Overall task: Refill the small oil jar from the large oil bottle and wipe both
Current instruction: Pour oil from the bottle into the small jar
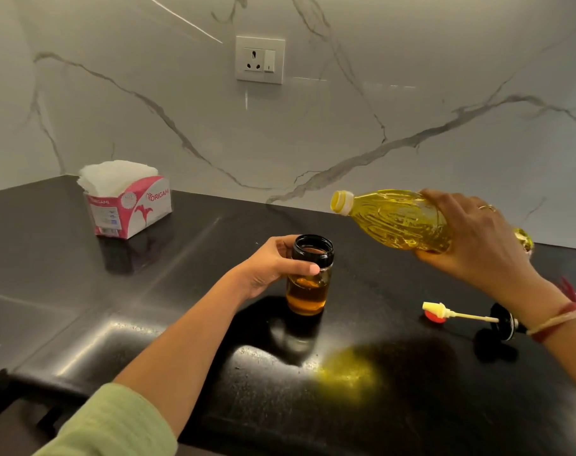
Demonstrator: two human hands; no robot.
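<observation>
A small glass oil jar (pixel 308 291) with a black open rim stands on the black counter (pixel 181 258), roughly a third full of amber oil. My left hand (pixel 273 266) grips it from the left, thumb across its front. My right hand (pixel 474 238) holds the large yellow oil bottle (pixel 395 218) tilted almost flat, uncapped mouth pointing left, above and to the right of the jar. No oil is seen leaving the mouth.
The jar's black lid with its brush stick (pixel 467 317) lies at the right beside a red cap (pixel 434 316). A pink and white tissue box (pixel 128 200) stands back left. A wall socket (pixel 260 59) sits on the marble backsplash. The counter's front edge runs near me.
</observation>
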